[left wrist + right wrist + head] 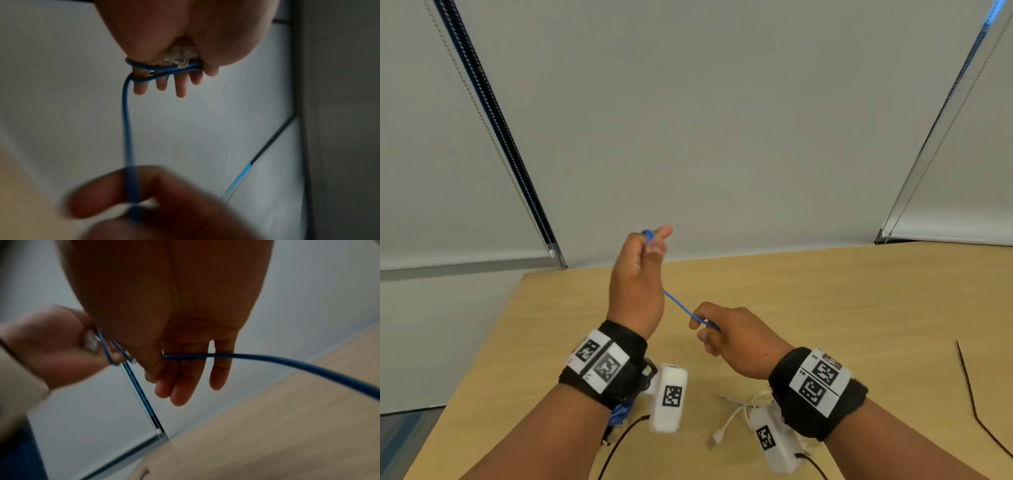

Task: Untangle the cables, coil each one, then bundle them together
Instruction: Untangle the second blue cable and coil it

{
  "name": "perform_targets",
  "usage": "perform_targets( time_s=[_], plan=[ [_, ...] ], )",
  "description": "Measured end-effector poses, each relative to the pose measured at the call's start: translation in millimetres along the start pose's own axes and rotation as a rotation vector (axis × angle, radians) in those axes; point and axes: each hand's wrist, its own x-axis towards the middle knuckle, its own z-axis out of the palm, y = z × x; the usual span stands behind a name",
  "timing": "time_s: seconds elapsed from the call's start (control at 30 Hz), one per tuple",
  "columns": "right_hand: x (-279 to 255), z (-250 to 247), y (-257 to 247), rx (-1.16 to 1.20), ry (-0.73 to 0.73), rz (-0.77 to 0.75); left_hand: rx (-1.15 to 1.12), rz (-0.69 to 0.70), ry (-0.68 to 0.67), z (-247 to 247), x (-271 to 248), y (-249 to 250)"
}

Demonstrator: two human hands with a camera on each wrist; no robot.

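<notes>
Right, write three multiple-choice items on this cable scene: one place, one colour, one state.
1. Where does the white cable lie?
A. on the table
B. round a wrist
C. on the floor

2. What colour is the cable stretched between the hands?
A. black
B. blue
C. white

3. How does the left hand hold it?
A. flat under an open palm
B. looped round the fingers
C. not at all

A: it rests on the wooden table below the right hand.
B: plainly blue in every view.
C is out; B: loops cross the fingers.

Head view downward; close wrist views.
</notes>
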Motion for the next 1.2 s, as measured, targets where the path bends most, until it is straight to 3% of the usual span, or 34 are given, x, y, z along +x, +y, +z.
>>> perform_targets(
  time_s=[0.07, 0.13, 0.23, 0.33, 0.43, 0.6, 0.83, 1.03, 1.2],
  plan=[
    [-0.7, -13.5, -7.2, 0.032, -0.009, -0.042, 0.285, 0.049, -0.070, 2.2, -7.0, -13.9],
    [2.3, -35.1, -13.4, 0.037, 0.030, -0.097, 0.369, -0.003, -0.147, 7.1, -13.5, -23.8],
    [7.3, -69.8, -17.0, 0.027, 0.103, -0.196, 0.074, -0.214, -0.288, 24.9, -27.5, -20.1],
    [8.9, -90.1, -14.2, 0.113, 0.120, -0.260, -0.194, -0.356, -0.281, 40.4, -27.4, -2.4],
    [12.0, -99.7, -11.2, 0.231, 0.154, -0.318, -0.281, -0.412, -0.309, 44.6, -24.2, 16.7],
    [14.0, -114.1, -20.4, 0.336, 0.025, -0.424, -0.575, -0.402, -0.386, 43.4, -33.0, 41.8],
    [10.5, -98.1, -48.8, 0.319, 0.151, -0.502, -0.707, -0.325, -0.316, 41.2, -31.2, 64.3],
    [9.8, -104.9, -50.1, 0.436, 0.008, -0.513, -0.804, -0.372, -0.309, 35.2, -35.4, 64.6],
    [9.0, -104.3, -20.3, 0.631, -0.040, -0.301, -1.010, -0.333, -0.162, 21.0, -22.8, 75.3]
  ],
)
